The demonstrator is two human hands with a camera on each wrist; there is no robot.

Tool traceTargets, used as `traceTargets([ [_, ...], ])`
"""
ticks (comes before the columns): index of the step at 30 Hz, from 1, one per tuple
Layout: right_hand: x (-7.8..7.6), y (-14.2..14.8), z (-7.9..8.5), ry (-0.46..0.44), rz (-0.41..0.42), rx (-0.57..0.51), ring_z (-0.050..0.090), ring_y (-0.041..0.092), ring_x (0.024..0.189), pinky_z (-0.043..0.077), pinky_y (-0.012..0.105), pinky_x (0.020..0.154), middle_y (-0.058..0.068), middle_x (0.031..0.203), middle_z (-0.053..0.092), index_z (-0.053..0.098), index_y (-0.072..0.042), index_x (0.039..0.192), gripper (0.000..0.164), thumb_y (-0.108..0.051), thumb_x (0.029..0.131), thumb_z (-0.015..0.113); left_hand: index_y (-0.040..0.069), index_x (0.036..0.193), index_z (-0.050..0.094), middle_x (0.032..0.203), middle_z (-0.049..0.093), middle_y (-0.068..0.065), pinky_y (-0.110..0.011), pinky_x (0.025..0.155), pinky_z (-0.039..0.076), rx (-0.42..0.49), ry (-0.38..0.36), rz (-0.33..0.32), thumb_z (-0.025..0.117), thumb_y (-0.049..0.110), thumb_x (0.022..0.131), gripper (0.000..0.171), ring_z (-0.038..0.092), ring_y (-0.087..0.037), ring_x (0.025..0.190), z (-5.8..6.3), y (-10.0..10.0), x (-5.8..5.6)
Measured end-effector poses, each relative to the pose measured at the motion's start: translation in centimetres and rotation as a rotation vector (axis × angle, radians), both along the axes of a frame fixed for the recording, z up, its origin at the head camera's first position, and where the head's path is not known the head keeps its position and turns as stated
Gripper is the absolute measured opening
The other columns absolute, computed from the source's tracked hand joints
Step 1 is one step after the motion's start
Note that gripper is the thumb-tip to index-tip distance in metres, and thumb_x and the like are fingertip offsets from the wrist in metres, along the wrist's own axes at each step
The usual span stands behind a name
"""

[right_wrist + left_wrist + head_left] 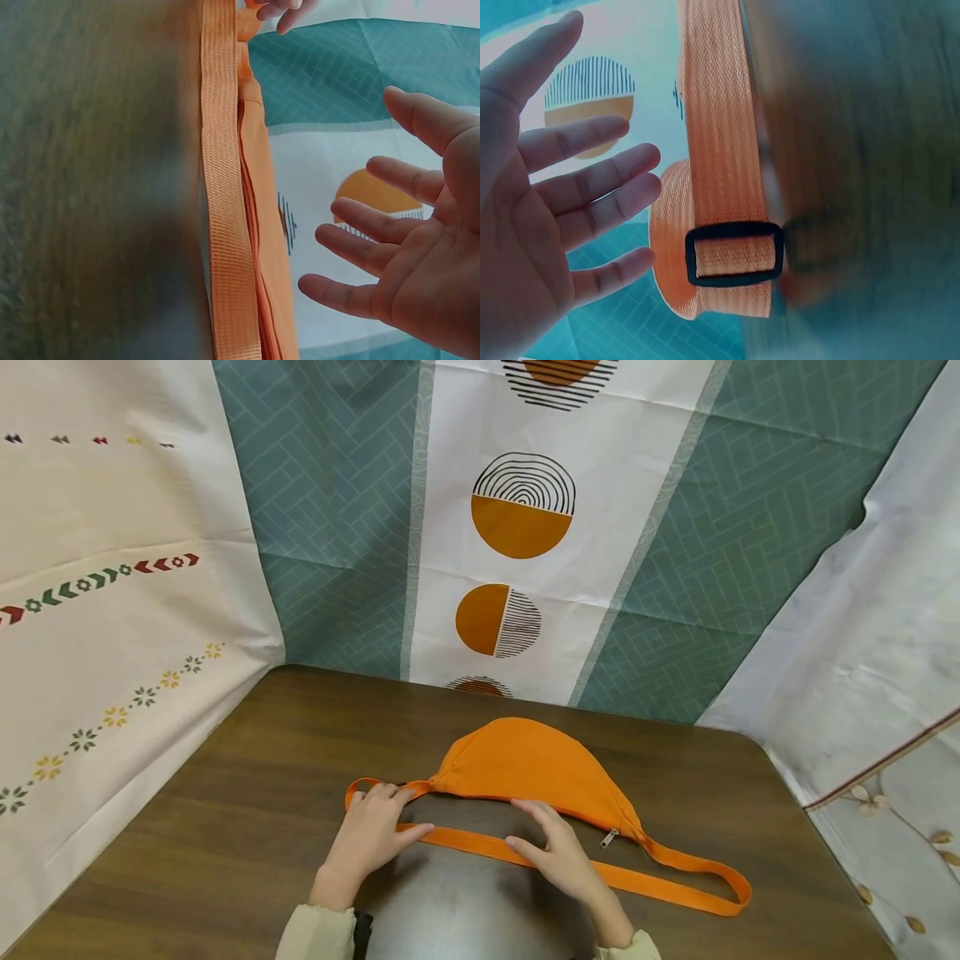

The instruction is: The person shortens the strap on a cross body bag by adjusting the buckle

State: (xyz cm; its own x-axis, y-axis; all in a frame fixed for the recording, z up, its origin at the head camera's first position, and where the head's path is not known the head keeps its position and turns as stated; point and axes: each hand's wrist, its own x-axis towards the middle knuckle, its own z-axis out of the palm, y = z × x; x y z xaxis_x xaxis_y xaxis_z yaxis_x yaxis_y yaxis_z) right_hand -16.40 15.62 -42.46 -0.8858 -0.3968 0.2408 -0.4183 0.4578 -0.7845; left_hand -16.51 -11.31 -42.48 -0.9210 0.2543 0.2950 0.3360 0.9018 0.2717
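L hand [371, 831] over the L end of the strap [667, 887], fingers spread, gripping nothing! R hand [558, 856] above strap's mid, fingers also wide, nothing held. Orange waist bag [525, 760] lies on brown table [247, 777], just beyond both, zip pull [609, 838] nr its R end.

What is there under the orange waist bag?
The orange waist bag rests on the wood-grain tabletop; the part directly beneath is covered and cannot be seen.
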Motion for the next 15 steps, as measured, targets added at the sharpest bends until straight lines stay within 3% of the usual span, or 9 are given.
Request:
traceTargets([
  [9, 0.1, -0.5, -0.6, 0.005, 0.056, 0.038, 0.045, 0.022, 0.112, 0.037, 0.046, 0.089, 0.003, 0.122, 0.049, 0.050, -0.008, 0.124, 0.046, -0.025, 0.083, 0.064, 0.005, 0.101, 0.066, 0.100, 0.061, -0.011, -0.051, 0.077, 0.040, 0.018, -0.006, 0.006, 0.067, 0.045, 0.074, 0.047, 0.054, -0.029, 0.094, 0.0, -1.1, -0.1],
  [15, 0.2, -0.8, -0.9, -0.023, 0.096, 0.044, 0.044, 0.023, 0.113, 0.037, 0.045, 0.090, 0.005, 0.123, 0.049, 0.049, -0.008, 0.125, 0.045, -0.023, 0.085, 0.062, 0.006, 0.092, 0.068, 0.091, 0.063, -0.007, -0.045, 0.070, 0.042, 0.015, 0.015, 0.012, 0.073, 0.039, 0.070, 0.040, 0.055, -0.026, 0.087, -0.1, -1.6, -0.2],
])
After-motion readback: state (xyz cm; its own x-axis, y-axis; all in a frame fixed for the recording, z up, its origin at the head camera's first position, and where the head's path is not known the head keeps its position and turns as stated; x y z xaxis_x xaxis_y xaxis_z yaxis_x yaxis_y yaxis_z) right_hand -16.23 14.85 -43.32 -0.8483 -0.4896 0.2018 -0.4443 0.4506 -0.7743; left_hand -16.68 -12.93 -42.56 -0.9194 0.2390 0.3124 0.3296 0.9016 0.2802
